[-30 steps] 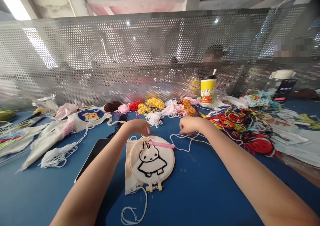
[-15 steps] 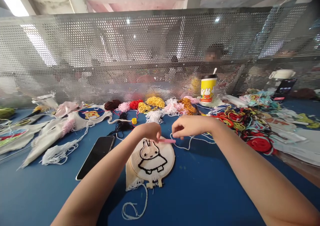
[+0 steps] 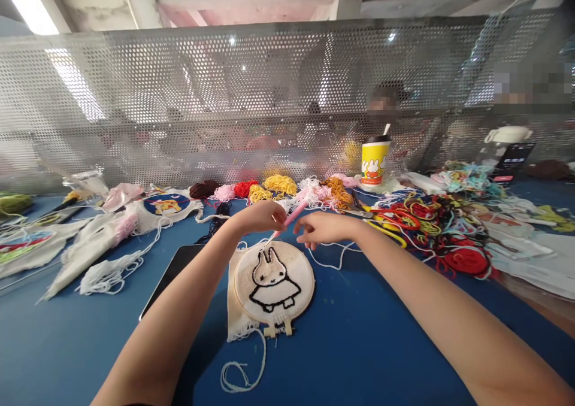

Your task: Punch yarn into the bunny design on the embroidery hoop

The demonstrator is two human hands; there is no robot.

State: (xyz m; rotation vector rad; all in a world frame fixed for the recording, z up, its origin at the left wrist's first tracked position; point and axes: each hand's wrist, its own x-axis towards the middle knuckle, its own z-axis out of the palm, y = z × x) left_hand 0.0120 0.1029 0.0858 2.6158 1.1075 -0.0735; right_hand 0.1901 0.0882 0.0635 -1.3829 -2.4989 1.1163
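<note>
Two bare hands out over the blue worktop (image 3: pixel 372 340). Left hand (image 3: pixel 266 217) clamped on a slim pink pen-shaped tool (image 3: pixel 296 212); pale tip slants down at the hoop's far edge, contact too small to tell. Right hand (image 3: pixel 324 227) just beside it, fingers loosely curled; can't tell if it pinches yarn.

Cream cloth (image 3: pixel 274 295) with black-outlined rabbit, in a round pale-wood hoop (image 3: pixel 314 283), lies flat on the near side of both hands, mostly below the left. Blue surface runs from the hoop's right rim to the right forearm (image 3: pixel 426 292).

Around: flat black phone (image 3: pixel 175 268) left of the left hand, partly under the left forearm (image 3: pixel 202 292). Loose white yarn strand (image 3: pixel 335 267) just under the right hand. Tangled multicolour yarn heap (image 3: pixel 420 214) limits room on its right. Ahead of both hands: row of brown, pink, red and yellow yarn piles (image 3: pixel 245 188), then a grey perforated metal screen (image 3: pixel 269 106). Yellow rabbit-print cup (image 3: pixel 374 163) ahead-right of the right hand.
</note>
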